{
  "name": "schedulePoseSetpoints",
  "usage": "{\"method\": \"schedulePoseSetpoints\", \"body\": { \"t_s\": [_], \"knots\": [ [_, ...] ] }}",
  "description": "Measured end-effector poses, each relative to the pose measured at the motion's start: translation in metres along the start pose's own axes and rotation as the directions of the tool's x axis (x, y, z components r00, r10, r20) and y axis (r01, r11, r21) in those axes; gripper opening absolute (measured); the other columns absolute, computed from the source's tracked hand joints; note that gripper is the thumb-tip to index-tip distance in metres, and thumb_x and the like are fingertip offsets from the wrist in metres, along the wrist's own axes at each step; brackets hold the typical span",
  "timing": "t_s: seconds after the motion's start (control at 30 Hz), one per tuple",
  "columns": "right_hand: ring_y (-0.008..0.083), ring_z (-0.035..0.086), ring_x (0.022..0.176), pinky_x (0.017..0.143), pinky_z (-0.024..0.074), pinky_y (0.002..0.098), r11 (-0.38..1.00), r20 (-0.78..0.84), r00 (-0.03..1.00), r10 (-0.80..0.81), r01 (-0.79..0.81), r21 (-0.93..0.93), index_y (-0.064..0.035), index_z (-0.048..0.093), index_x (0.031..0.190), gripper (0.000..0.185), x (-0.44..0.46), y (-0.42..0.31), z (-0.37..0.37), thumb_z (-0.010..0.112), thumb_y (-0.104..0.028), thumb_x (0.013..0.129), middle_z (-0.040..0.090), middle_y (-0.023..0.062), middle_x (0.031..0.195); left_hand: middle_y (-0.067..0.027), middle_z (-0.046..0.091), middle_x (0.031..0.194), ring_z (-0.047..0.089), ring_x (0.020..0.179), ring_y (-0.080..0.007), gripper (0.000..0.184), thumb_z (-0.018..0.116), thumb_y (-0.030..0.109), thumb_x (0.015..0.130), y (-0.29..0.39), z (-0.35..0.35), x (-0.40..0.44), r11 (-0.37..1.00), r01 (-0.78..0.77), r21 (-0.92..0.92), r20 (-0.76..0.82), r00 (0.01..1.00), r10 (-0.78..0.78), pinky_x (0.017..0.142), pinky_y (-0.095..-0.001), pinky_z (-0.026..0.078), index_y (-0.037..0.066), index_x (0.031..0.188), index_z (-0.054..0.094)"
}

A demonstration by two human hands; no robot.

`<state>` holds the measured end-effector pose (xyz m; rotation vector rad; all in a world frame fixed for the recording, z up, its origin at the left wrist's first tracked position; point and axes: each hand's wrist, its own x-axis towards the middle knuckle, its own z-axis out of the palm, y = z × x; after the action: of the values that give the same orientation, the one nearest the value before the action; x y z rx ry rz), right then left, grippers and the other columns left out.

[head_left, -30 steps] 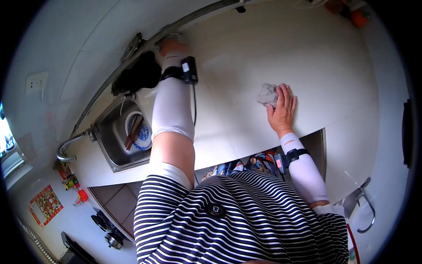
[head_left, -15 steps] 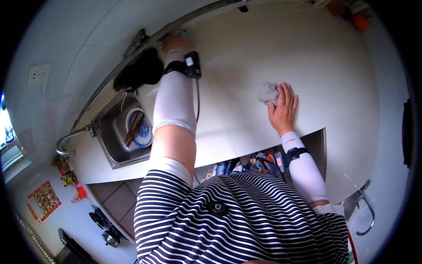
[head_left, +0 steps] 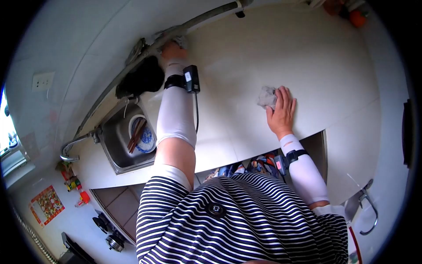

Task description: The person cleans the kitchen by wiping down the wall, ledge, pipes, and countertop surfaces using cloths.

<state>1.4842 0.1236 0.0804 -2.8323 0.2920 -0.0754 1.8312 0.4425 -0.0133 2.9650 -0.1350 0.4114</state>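
- Clock positions from the middle of my view.
- Right hand (head_left: 281,114): 2–3 o'clock, palm down on the counter (head_left: 228,105), fingers nearly straight, thumb spread. Crumpled grey cloth (head_left: 266,97) sits at its thumb side, partly under the fingers; can't tell if it's pinched.
- Left hand (head_left: 172,52): 11 o'clock, far edge, touching a greyish rag (head_left: 180,42). Fingers mostly hidden, so can't tell how far closed or whether it grips.
- Obstruction: thick pipe (head_left: 176,33) along the far edge, 12 round to 10, right by the left hand.
- Black bundle (head_left: 140,78) at 10, between left hand and sink, just beside my forearm.
- Sink (head_left: 115,152) at 9: blue-and-white dish (head_left: 146,143) inside with brown sticks (head_left: 137,135) lying across it. Faucet (head_left: 72,147) on its outer side.
- My left arm blocks part of the view between sink and open counter; black box (head_left: 191,79) strapped on it, cable (head_left: 197,116) hanging toward 6.
- Orange item (head_left: 357,18), far corner, 2 o'clock, well apart from both hands.
- Wall outlet (head_left: 43,81): between 9 and 10.
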Motion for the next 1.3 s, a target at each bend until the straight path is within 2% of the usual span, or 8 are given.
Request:
{"method": "schedulePoseSetpoints", "body": {
  "t_s": [0.13, 0.2, 0.33, 0.83, 0.93, 1.03, 1.1, 1.3],
  "knots": [
    [0.0319, 0.024, 0.144, 0.115, 0.0135, 0.056, 1.0, 0.006, 1.0, 0.0, 0.0, 0.015, -0.0077, 0.037, 0.139, 0.068, 0.001, 0.0, -0.002, 0.066, -0.023, 0.08, 0.031, 0.0107, 0.152, -0.0187, 0.05, 0.139, 0.05, 0.127, -0.033, 0.072, 0.065, 0.042, 0.078, 0.071, -0.017, 0.017, 0.987, -0.069, 0.145, 0.303, 0.953, 0.022, 0.103, -0.0429, 0.043, 0.003, 0.136, 0.047],
    [0.032, 0.023, 0.144, 0.116, 0.0132, 0.0559, 1.0, 0.008, 1.0, -0.008, 0.008, 0.022, -0.0075, 0.037, 0.14, 0.068, 0.004, 0.001, -0.003, 0.066, -0.022, 0.08, 0.031, 0.0108, 0.152, -0.0068, 0.05, 0.143, 0.046, 0.132, -0.0257, 0.063, 0.054, 0.047, 0.087, 0.087, 0.005, 0.025, 0.792, 0.23, -0.565, -0.009, 0.959, -0.285, 0.108, -0.0361, 0.037, 0.017, 0.143, 0.045],
    [0.0312, 0.022, 0.145, 0.116, 0.0119, 0.0555, 1.0, 0.027, 1.0, 0.005, -0.005, 0.012, -0.0083, 0.037, 0.139, 0.069, 0.002, 0.001, -0.002, 0.067, -0.027, 0.079, 0.03, 0.0111, 0.153, -0.0093, 0.052, 0.14, 0.046, 0.132, -0.0272, 0.066, 0.06, 0.049, 0.084, 0.082, -0.038, 0.004, 0.979, 0.181, 0.097, 0.174, 0.965, -0.196, 0.108, -0.0362, 0.037, 0.017, 0.14, 0.048],
    [0.0329, 0.022, 0.144, 0.115, 0.0112, 0.0573, 1.0, 0.047, 0.999, 0.011, -0.011, 0.01, -0.0074, 0.035, 0.14, 0.071, 0.005, -0.003, -0.004, 0.067, -0.025, 0.078, 0.03, 0.0119, 0.152, -0.0191, 0.052, 0.137, 0.052, 0.125, -0.034, 0.078, 0.073, 0.046, 0.07, 0.045, -0.049, 0.005, 0.945, 0.312, -0.101, 0.43, 0.87, -0.242, 0.103, -0.0371, 0.043, 0.004, 0.132, 0.051],
    [0.0328, 0.022, 0.144, 0.115, 0.0111, 0.057, 1.0, 0.039, 0.999, 0.007, -0.008, 0.008, -0.007, 0.035, 0.14, 0.071, 0.004, -0.003, -0.004, 0.066, -0.026, 0.079, 0.03, 0.0118, 0.152, -0.0126, 0.058, 0.132, 0.056, 0.121, -0.0278, 0.059, 0.067, 0.046, 0.078, 0.037, -0.044, -0.006, 0.274, 0.187, -0.944, 0.072, 0.922, -0.379, 0.095, -0.0382, 0.048, 0.011, 0.124, 0.058],
    [0.0332, 0.022, 0.144, 0.115, 0.0111, 0.0571, 1.0, 0.027, 1.0, -0.006, 0.006, -0.001, -0.0069, 0.035, 0.14, 0.072, 0.003, -0.002, -0.003, 0.066, -0.027, 0.079, 0.03, 0.012, 0.152, -0.022, 0.05, 0.138, 0.05, 0.126, -0.0369, 0.084, 0.068, 0.037, 0.072, 0.032, -0.05, -0.01, 0.462, 0.158, -0.873, 0.02, 0.957, -0.289, 0.101, -0.0381, 0.044, -0.001, 0.141, 0.038],
    [0.0332, 0.022, 0.144, 0.116, 0.0118, 0.0564, 1.0, 0.024, 1.0, -0.004, 0.004, 0.002, -0.006, 0.035, 0.14, 0.071, 0.004, -0.004, -0.004, 0.066, -0.024, 0.079, 0.03, 0.0126, 0.152, -0.0248, 0.048, 0.139, 0.047, 0.128, -0.0369, 0.087, 0.067, 0.035, 0.074, 0.026, -0.052, -0.001, 0.968, 0.236, -0.082, 0.421, 0.889, -0.181, 0.102, -0.0366, 0.044, -0.003, 0.144, 0.032],
    [0.0331, 0.023, 0.144, 0.115, 0.0129, 0.056, 1.0, 0.007, 1.0, -0.01, 0.01, 0.01, -0.005, 0.036, 0.141, 0.07, 0.006, -0.004, -0.005, 0.065, -0.021, 0.079, 0.031, 0.0135, 0.152, -0.0176, 0.047, 0.142, 0.044, 0.132, -0.0309, 0.078, 0.06, 0.041, 0.08, 0.032, -0.056, -0.011, 0.641, 0.206, -0.739, 0.092, 0.974, -0.207, 0.105, -0.0362, 0.04, 0.004, 0.145, 0.037]
  ]
}}
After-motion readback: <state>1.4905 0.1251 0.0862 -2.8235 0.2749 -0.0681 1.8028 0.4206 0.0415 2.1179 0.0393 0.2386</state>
